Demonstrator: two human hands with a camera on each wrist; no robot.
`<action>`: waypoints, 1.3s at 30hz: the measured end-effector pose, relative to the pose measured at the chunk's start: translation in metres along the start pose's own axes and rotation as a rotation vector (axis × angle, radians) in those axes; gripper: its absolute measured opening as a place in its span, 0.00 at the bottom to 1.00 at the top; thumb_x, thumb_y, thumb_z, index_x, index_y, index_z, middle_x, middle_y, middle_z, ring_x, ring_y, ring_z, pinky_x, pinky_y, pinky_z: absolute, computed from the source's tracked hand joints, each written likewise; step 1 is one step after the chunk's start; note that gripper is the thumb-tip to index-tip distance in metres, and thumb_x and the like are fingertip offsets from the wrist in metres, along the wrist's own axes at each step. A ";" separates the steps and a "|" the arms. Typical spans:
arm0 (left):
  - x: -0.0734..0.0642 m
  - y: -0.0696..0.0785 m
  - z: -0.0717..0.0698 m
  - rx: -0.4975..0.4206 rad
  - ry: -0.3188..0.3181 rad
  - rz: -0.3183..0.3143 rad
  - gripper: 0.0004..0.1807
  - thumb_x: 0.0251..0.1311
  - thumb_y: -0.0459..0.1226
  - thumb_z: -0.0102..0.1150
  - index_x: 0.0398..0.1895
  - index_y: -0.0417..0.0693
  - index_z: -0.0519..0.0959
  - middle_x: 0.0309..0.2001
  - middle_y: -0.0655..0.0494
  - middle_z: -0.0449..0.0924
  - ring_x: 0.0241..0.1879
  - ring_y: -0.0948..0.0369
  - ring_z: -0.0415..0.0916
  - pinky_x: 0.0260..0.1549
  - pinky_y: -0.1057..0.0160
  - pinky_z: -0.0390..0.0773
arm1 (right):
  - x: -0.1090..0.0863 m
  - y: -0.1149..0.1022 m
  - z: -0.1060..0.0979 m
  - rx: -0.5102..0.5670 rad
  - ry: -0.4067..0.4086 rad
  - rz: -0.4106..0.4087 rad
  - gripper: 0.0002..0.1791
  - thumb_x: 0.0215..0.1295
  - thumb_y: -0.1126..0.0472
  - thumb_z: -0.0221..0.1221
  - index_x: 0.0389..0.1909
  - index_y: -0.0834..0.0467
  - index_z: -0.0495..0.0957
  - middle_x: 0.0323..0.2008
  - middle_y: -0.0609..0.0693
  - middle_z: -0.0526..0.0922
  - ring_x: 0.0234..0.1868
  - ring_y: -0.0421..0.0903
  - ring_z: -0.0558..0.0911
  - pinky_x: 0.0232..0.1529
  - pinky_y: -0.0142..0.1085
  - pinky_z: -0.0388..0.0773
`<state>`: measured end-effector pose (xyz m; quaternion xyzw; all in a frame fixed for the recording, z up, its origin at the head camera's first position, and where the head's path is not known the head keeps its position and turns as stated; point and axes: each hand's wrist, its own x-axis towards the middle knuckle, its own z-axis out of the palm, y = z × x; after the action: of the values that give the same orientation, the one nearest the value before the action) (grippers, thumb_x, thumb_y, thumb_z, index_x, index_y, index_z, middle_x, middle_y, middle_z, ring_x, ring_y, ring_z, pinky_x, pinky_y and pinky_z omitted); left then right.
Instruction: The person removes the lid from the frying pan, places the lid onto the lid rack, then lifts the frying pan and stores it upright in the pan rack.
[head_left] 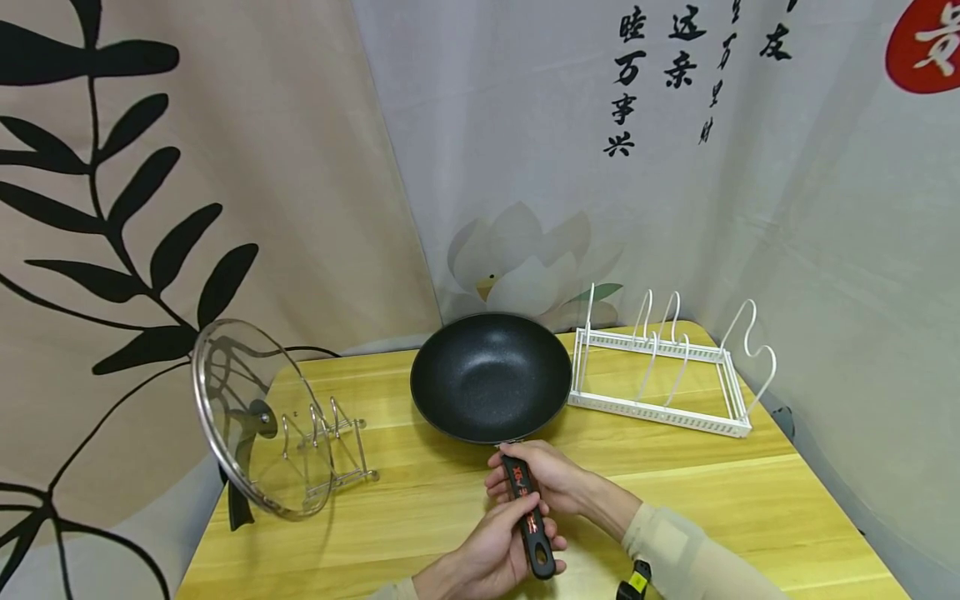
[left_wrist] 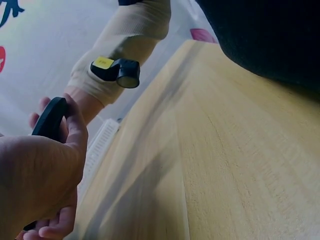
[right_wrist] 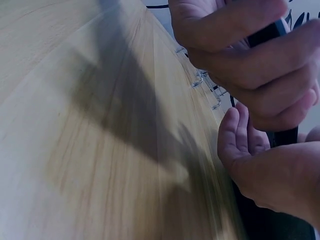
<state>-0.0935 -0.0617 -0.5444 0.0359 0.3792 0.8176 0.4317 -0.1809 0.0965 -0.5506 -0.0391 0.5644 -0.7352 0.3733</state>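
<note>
A black non-stick wok is tilted with its inside toward the head camera, its long black handle pointing down toward me. My left hand grips the lower part of the handle, thumb lying across the top. Closer to the pan, my right hand holds the upper handle, with its thumb near the joint. In the left wrist view the handle's end sticks out above my left hand. From the right wrist, my left fingers curl round the handle above my right hand.
On the left, a glass lid with a steel rim stands upright in front of a small wire rack. A white rack with upright wire dividers sits at the back right of the wooden table. Printed curtains hang behind.
</note>
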 end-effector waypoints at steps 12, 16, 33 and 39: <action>0.002 -0.002 -0.001 -0.016 -0.010 -0.017 0.14 0.94 0.51 0.36 0.54 0.56 0.69 0.41 0.66 0.81 0.49 0.67 0.88 0.55 0.61 0.91 | -0.001 -0.002 0.001 0.013 0.024 0.000 0.21 0.88 0.49 0.54 0.57 0.64 0.80 0.35 0.48 0.89 0.37 0.44 0.88 0.48 0.38 0.90; 0.002 -0.002 0.000 -0.016 -0.005 -0.021 0.13 0.94 0.51 0.35 0.54 0.56 0.69 0.40 0.66 0.81 0.48 0.67 0.89 0.54 0.61 0.91 | -0.001 -0.003 0.001 0.011 0.021 -0.004 0.17 0.88 0.49 0.54 0.52 0.60 0.81 0.33 0.47 0.86 0.36 0.43 0.86 0.47 0.38 0.89; 0.004 -0.003 0.005 -0.006 0.026 -0.003 0.12 0.95 0.49 0.35 0.52 0.55 0.66 0.36 0.68 0.77 0.41 0.69 0.83 0.52 0.63 0.90 | 0.001 -0.005 0.001 0.029 -0.011 0.011 0.14 0.89 0.51 0.52 0.48 0.56 0.80 0.32 0.43 0.83 0.33 0.39 0.80 0.39 0.31 0.82; 0.004 -0.006 0.006 0.007 0.053 0.011 0.12 0.95 0.50 0.37 0.52 0.54 0.65 0.35 0.69 0.75 0.36 0.72 0.78 0.48 0.67 0.89 | 0.001 -0.006 0.003 0.080 -0.025 0.033 0.13 0.90 0.52 0.50 0.50 0.57 0.77 0.32 0.43 0.81 0.30 0.37 0.79 0.35 0.28 0.82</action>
<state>-0.0899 -0.0528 -0.5446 0.0177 0.3931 0.8194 0.4168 -0.1836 0.0941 -0.5451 -0.0241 0.5306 -0.7503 0.3937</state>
